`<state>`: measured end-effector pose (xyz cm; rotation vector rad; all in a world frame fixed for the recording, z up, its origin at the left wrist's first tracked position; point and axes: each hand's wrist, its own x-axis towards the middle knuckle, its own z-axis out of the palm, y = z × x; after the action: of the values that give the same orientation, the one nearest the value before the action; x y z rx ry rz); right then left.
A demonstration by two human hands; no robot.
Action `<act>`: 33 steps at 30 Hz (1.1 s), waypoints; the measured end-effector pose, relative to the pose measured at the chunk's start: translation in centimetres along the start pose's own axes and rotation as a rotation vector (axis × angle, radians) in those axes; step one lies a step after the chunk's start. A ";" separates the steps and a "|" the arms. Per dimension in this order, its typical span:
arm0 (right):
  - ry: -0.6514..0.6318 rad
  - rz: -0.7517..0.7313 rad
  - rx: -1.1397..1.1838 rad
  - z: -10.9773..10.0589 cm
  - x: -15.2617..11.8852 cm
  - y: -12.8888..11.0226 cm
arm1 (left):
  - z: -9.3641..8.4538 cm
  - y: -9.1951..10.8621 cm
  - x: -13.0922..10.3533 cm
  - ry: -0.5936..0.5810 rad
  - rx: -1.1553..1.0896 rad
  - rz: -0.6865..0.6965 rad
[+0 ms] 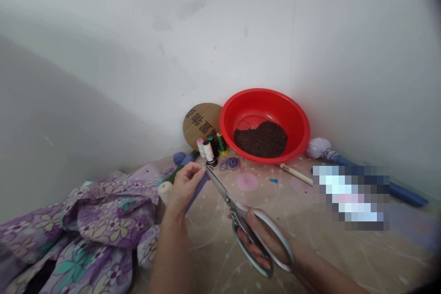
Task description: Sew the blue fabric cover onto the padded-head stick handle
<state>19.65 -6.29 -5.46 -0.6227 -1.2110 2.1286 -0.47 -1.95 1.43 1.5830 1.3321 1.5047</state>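
With no freshly cut piece showing, what is done or left stays unclear: the right hand clamps its fingers on the scissors, tips near the far spools, beside the left hand, fingers pinched together on something I cannot make out.

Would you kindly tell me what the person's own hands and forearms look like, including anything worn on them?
The left hand and right hand are bare, without gloves. The left forearm and right forearm show no sleeve, watch or bracelet where visible. No rings stand out, though parts of the fingers are hidden.
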 end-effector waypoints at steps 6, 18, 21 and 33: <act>0.023 -0.032 -0.074 0.5 -0.3 -0.4 | -0.1 0.3 -0.1 -0.006 0.018 0.007; -0.009 0.022 0.039 0.2 0.8 0.3 | -0.1 0.5 -0.4 -0.043 0.029 0.012; -0.005 0.040 0.059 0.5 0.9 -0.1 | -0.1 0.2 -0.4 -0.047 0.035 0.015; 0.078 0.019 -0.060 0.9 0.9 -0.1 | -0.1 0.3 -0.5 -0.039 0.008 -0.010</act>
<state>18.50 -6.15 -5.04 -0.7393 -1.2344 2.0701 -0.45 -2.51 1.50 1.5997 1.3241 1.4571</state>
